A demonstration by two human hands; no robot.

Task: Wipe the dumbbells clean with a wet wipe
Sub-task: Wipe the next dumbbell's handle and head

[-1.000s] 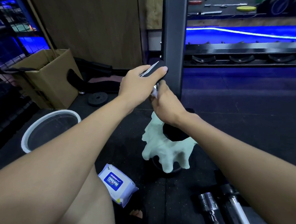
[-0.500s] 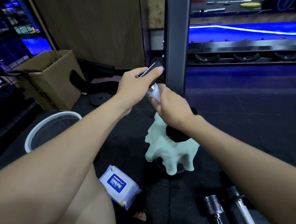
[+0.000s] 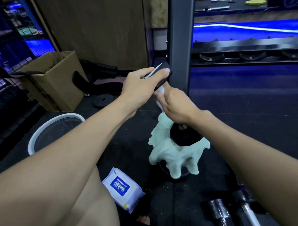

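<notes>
Centrally, left hand [image 3: 139, 87] grips the upright dumbbell's [image 3: 184, 135] top; right hand [image 3: 177, 105] clutches a wet wipe [image 3: 161, 91] round its handle

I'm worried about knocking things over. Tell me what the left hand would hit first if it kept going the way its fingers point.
Probably the black rack post just beyond the left hand, though depth is unclear.

Dark rubber floor [image 3: 249, 110]. Lying on it: white-rimmed basin [image 3: 38, 134], cardboard box [image 3: 59, 83], small black weight plate [image 3: 103, 100], wet wipe pack [image 3: 122, 190], chrome bars [image 3: 225, 220], and a plate [image 3: 169, 171] under a pale green cloth [image 3: 175, 158].
</notes>
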